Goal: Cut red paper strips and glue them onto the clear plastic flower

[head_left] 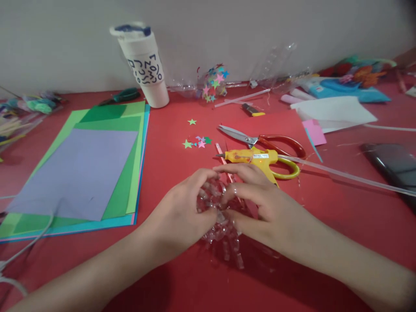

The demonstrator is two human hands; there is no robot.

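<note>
A clear plastic piece with curled strips is between my two hands, low in the middle of the red table. My left hand curves around its left side, thumb and fingers closed on it. From the right, my right hand grips the same piece with bent fingers; its exact shape is partly hidden by them. Just beyond my right hand lies a yellow glue gun with a long clear glue stick out of its back. Scissors with red and yellow-green handles lie partly under the gun.
Paper star cutouts lie ahead of my hands. Coloured paper sheets are stacked on the left. A white tumbler, a cutter and a jar-like clear container with stars stand or lie behind. A dark phone is at right.
</note>
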